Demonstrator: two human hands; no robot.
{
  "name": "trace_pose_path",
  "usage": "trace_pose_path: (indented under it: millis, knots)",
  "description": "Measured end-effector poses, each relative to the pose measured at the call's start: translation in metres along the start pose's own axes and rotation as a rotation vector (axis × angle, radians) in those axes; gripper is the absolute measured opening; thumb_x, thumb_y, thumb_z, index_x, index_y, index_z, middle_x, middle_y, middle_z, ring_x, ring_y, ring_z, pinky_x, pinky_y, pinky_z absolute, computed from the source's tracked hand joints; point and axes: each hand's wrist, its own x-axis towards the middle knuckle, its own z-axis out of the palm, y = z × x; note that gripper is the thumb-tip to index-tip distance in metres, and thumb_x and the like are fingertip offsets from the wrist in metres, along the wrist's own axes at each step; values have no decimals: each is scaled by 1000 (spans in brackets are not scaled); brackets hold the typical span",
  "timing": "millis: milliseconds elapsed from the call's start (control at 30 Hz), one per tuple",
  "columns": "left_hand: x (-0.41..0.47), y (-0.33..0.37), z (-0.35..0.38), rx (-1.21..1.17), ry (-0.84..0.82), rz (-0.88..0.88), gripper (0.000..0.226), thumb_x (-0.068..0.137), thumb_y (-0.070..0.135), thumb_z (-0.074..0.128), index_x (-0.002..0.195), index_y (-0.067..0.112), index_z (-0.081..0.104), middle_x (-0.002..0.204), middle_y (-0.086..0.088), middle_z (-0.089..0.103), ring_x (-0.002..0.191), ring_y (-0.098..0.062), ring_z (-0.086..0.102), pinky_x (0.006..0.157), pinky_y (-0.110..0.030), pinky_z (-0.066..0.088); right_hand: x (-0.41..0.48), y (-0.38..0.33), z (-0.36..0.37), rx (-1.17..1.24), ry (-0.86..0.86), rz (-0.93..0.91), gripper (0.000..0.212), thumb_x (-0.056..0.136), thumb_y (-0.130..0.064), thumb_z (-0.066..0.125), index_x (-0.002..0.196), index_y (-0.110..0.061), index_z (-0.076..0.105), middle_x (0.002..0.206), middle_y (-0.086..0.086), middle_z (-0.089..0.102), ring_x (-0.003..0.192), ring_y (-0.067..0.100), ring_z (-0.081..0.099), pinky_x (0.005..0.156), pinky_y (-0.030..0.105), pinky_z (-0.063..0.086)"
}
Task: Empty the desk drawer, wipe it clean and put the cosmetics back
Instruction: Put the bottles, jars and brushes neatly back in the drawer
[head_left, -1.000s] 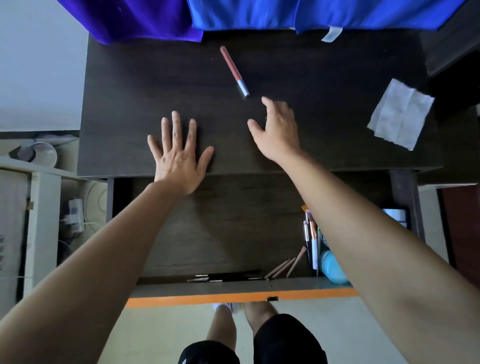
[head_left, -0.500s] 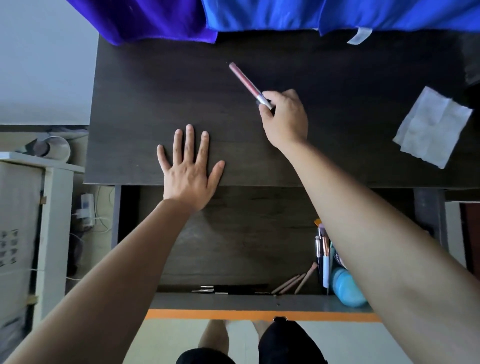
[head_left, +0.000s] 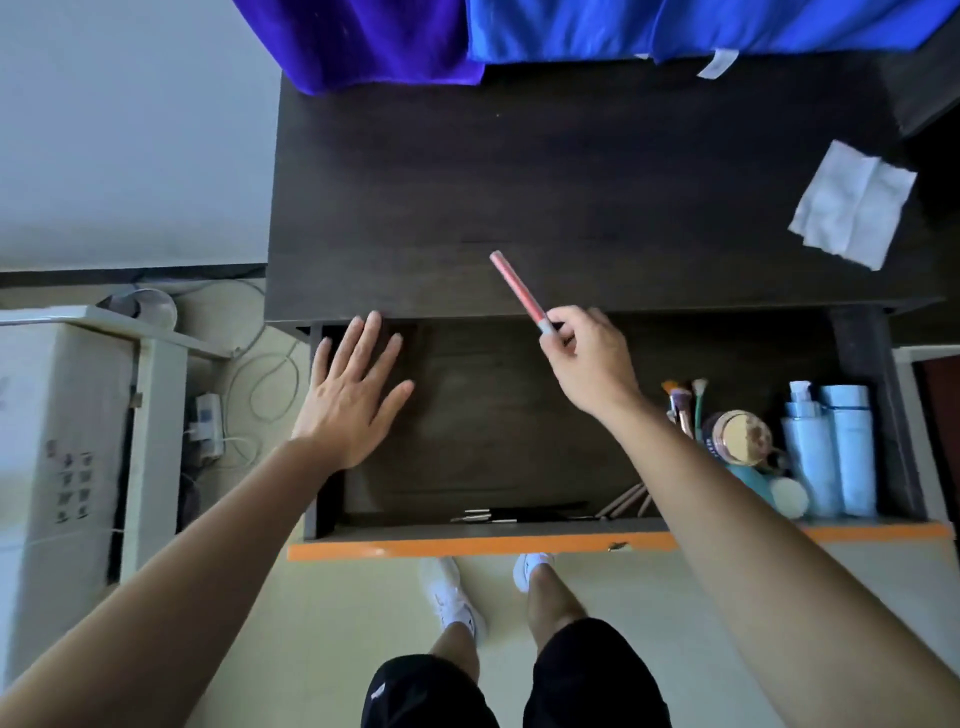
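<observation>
The dark desk drawer (head_left: 519, 532) with an orange front edge is pulled open below the desk top (head_left: 571, 182). My right hand (head_left: 587, 358) is above the drawer's back edge, shut on the silver end of a pink lip gloss tube (head_left: 517, 286) that slants up to the left. My left hand (head_left: 353, 395) is open with fingers spread, over the drawer's back left corner. The drawer's right side holds makeup brushes (head_left: 683, 405), a round gold-lidded jar (head_left: 743, 434), two pale blue bottles (head_left: 828, 447) and a white puff (head_left: 789, 496). Pencils (head_left: 623, 501) and dark tools (head_left: 519, 512) lie along its front.
A white wipe (head_left: 852, 205) lies on the desk's right part. Purple and blue cloth (head_left: 519, 31) hangs over the desk's far edge. A white cabinet (head_left: 67, 441) and cables (head_left: 249, 384) are on the floor to the left. My legs and white shoes (head_left: 452, 592) are below the drawer.
My right hand picked the pink tube up off the desk top and carried it back over the drawer. My left hand left the desk top and came over the drawer's left corner.
</observation>
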Motion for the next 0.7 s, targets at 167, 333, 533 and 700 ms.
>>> trace_pose_path:
  millis: [167, 333, 533, 700]
  knots:
    - [-56, -52, 19, -26, -74, -230, 73, 98, 61, 14, 156, 18, 7, 163, -3, -10, 148, -15, -17, 121, -45, -3, -60, -15, 64, -62, -305, -82, 19, 93, -18, 64, 110, -20, 71, 98, 0, 57, 87, 20, 62, 81, 32, 49]
    - [-65, -49, 35, -209, -63, -287, 73, 100, 53, 24, 156, 10, 2, 163, -5, -6, 150, -15, -6, 122, -36, 7, -94, -26, 116, -129, -559, -61, 21, 92, -16, 62, 109, -22, 73, 95, -3, 50, 93, 23, 61, 82, 27, 45]
    - [-67, -49, 43, -242, -20, -264, 71, 101, 48, 27, 155, 11, 0, 163, -4, -9, 150, -15, -5, 119, -36, 12, -108, -48, 149, -237, -810, -76, 31, 95, -18, 58, 123, -25, 67, 115, 3, 51, 114, 23, 55, 95, 27, 41]
    - [-67, -52, 47, -265, -14, -242, 70, 102, 45, 28, 155, 12, -3, 163, -3, -12, 150, -15, -5, 119, -35, 12, -114, -55, 153, -391, -869, -123, 42, 99, -28, 42, 138, -35, 55, 138, 5, 46, 129, 28, 40, 110, 42, 31]
